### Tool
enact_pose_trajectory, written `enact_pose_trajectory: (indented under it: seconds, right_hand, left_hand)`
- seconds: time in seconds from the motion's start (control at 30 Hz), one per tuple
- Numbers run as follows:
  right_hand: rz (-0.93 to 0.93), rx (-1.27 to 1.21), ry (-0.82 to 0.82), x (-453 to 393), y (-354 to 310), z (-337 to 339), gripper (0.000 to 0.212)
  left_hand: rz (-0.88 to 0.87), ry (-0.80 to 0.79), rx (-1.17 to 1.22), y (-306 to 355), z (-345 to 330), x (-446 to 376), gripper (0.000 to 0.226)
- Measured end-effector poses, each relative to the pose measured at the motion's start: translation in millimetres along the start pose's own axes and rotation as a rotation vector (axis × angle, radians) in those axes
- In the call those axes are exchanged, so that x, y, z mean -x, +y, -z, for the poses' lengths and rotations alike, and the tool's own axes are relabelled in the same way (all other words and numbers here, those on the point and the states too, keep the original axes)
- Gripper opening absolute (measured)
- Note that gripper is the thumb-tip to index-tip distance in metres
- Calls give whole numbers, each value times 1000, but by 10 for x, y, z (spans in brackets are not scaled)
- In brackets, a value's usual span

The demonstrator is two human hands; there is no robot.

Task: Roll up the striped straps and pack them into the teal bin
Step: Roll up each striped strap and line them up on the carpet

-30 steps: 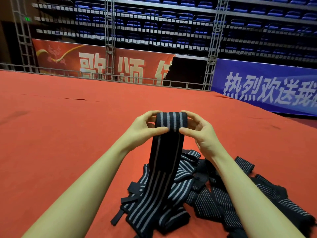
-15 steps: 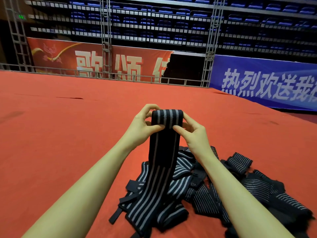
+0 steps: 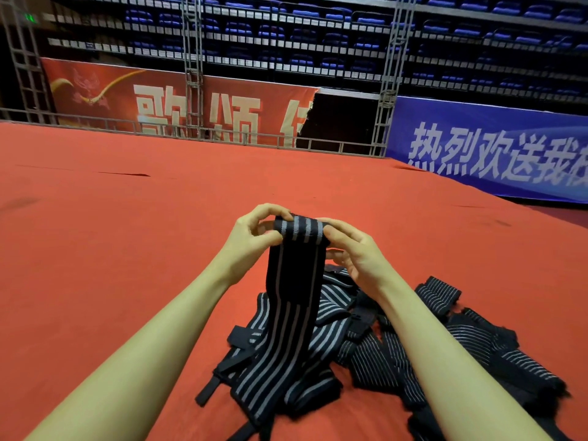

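Striped strap (image 3: 297, 272) held up above the pile of straps (image 3: 366, 345), top end folded over into a small roll, lower length hanging down into the pile. Left hand (image 3: 251, 237) pinching the roll's left edge, thumb in front, fingers curled behind. Right hand (image 3: 356, 249) gripping the right edge, fingers curled round it. Pile spread on the red carpet (image 3: 127, 249). Beyond the pile, a red banner (image 3: 178, 103), a blue banner (image 3: 493, 148) and rows of blue seats (image 3: 318, 27).

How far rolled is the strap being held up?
Barely rolled: the strap has only a short roll at its top, pinched between the left hand and right hand; the rest hangs flat to the pile.
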State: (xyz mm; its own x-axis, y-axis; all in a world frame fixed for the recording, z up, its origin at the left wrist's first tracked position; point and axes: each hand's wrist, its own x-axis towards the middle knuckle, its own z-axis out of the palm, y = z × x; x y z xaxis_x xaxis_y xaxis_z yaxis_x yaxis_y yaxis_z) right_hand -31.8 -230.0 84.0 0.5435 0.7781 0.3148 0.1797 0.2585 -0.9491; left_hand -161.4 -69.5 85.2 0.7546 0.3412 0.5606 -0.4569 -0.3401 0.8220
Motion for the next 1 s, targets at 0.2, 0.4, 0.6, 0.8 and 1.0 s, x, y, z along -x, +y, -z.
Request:
enact_pose_trajectory:
  seconds: [0.2, 0.4, 0.6, 0.8, 1.0]
  right_hand:
    - [27, 20, 44, 53, 76, 37, 48]
    - [16, 11, 92, 50, 191, 45, 43]
    - [-20, 123, 43, 80, 287, -16, 51]
    - [49, 146, 128, 93, 331, -147, 35]
    - [33, 135, 110, 56, 308, -109, 40]
  left_hand:
    - [143, -5, -42, -63, -24, 29, 41]
    - [233, -68, -92, -17, 23, 46, 42]
    - [141, 14, -26, -111, -10, 94, 47]
    - [104, 116, -43, -178, -60, 93, 50]
    - [152, 35, -52, -136, 54, 55, 48]
